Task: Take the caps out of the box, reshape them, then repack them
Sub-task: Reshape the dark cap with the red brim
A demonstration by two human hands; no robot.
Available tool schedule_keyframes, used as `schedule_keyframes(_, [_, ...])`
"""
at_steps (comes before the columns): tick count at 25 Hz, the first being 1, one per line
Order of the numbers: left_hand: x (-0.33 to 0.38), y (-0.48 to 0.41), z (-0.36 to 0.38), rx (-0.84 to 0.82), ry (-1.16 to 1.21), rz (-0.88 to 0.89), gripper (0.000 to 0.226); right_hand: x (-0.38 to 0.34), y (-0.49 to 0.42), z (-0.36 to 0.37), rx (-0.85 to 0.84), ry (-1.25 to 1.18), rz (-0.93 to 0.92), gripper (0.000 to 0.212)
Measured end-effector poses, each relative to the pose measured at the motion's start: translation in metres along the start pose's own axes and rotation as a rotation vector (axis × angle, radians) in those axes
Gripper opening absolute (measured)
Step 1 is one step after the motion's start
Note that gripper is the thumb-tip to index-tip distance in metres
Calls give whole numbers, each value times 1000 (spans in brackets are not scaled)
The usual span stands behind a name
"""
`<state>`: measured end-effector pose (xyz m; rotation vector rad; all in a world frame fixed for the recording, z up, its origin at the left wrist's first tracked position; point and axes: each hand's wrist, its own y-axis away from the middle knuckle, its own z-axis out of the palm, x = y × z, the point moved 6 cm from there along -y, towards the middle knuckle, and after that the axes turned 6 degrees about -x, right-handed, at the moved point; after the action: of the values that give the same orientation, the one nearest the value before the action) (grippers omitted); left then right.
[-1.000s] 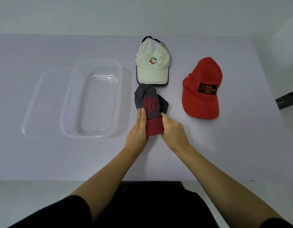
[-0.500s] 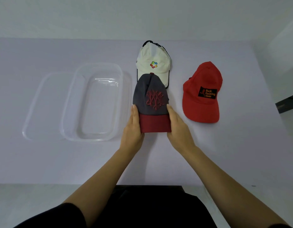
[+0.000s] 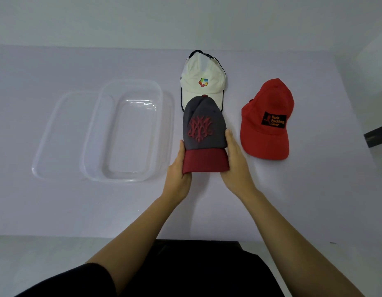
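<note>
Hands bracket the grey fabric cap with dark-red brim [image 3: 204,133]: the left hand [image 3: 178,172] and right hand [image 3: 236,168] each clamp a brim edge, so the grip is closed on it. Its long axis runs straight away from the person, crown overlapping the white cap's [image 3: 202,82] brim. The crown looks rounded, the raised red emblem uncreased. The clear plastic box [image 3: 164,116] lies just left on the counter [image 3: 314,189], nearer the left hand.

Reaching forward with both bare forearms, converging toward the middle. Cupping the left hand [image 3: 177,173] against the left side of the grey cap with the dark red brim [image 3: 204,136], fingers [image 3: 181,151] hidden beneath. Pressing the right hand [image 3: 236,168] flat along its right side, fingers extended forward, thumb tucked underneath.
</note>
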<state>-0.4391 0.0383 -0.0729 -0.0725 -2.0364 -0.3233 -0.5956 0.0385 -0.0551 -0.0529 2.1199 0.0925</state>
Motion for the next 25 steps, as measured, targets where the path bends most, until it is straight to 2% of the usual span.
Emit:
schedule_keyframes(2, [8, 1, -4, -6, -110, 77, 69, 2, -3, -9, 46, 164, -5, 73])
schedule_keyframes(5, [30, 7, -8, 27, -280, 286, 74, -14, 3, -5, 95, 463, -90, 75])
schedule_keyframes(7, [37, 11, -7, 54, -399, 386, 75, -22, 6, -6, 159, 562, -157, 69])
schedule_keyframes(10, [37, 15, -4, 89, -385, 436, 70, -38, 5, -5, 146, 475, -222, 49])
schedule_keyframes(15, [28, 21, -2, 117, -276, 479, 83, -51, 17, 6, 102, 250, -170, 38])
schedule_keyframes(18, [31, 27, -2, 141, -346, 517, 96, -47, 20, 1, 84, 212, -159, 40])
schedule_keyframes(23, [42, 27, -5, 182, -361, 537, 83, -39, 14, -2, 58, 138, -185, 45])
schedule_keyframes(25, [36, 18, -15, 158, -332, 458, 80, -30, 11, -13, 89, 126, -176, 49])
